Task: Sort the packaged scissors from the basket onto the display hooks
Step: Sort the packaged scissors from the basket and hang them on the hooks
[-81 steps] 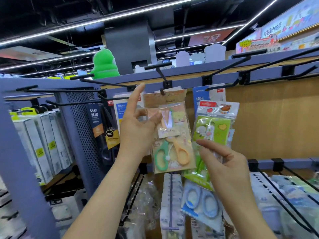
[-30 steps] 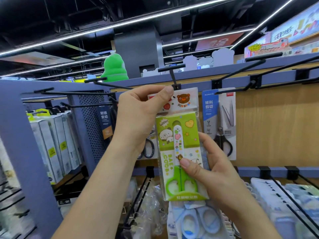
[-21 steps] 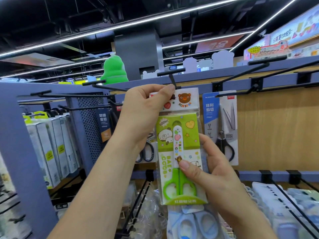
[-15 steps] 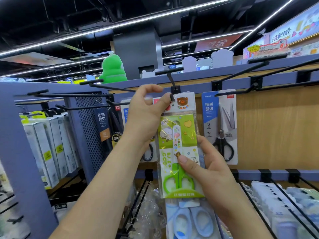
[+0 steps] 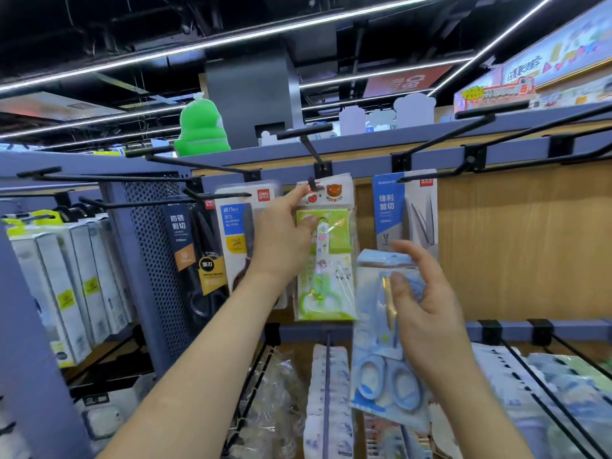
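One green pack (image 5: 331,253) now hangs on the hook (image 5: 313,183), left hand (image 5: 281,240) pinching its top; right hand (image 5: 430,309), below the hook, grips the blue pack (image 5: 374,359), likely next.

Hung pack (image 5: 331,276) left of handheld pack (image 5: 374,342)
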`<state>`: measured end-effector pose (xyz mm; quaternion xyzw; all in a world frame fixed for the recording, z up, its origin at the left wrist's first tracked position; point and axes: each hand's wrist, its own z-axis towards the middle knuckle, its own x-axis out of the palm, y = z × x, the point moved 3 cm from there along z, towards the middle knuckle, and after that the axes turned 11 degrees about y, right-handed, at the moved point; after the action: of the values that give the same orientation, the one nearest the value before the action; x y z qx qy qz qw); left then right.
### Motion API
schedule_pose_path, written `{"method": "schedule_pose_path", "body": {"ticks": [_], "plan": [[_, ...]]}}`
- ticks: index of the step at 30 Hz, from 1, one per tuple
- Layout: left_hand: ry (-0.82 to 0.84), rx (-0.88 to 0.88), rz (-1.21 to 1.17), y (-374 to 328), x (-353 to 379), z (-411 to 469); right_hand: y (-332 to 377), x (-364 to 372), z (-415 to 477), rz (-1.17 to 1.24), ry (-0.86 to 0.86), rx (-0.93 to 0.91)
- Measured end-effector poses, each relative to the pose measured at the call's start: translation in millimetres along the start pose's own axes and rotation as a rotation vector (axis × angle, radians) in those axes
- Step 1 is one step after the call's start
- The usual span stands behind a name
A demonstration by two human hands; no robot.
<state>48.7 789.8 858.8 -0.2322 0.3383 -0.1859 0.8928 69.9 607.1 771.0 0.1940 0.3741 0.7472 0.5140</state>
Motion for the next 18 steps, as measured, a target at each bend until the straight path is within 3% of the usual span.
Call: {"method": "schedule_pose_path", "body": {"ticks": [6,10,13,15,17,18], "plan": [[-0.026,-0.014,0.297,11,23,20,16,-20,1,0.146,0.042,-0.057],[0.016,-0.054,0.331,4,26,12,21,-21,1,0.287,0.116,-0.006],[-0.078,-0.062,0.202,-8,10,-10,20,-21,3,0.301,0.188,0.024],[-0.096,-0.074,-0.109,-17,-4,-28,20,-20,4,0.300,0.220,0.035],[0.090,-0.125,-0.508,-34,-9,-45,20,-15,5,0.327,0.252,0.037],[0.191,-0.105,-0.541,-43,-11,-51,22,-11,5,0.343,0.271,0.030]]}}
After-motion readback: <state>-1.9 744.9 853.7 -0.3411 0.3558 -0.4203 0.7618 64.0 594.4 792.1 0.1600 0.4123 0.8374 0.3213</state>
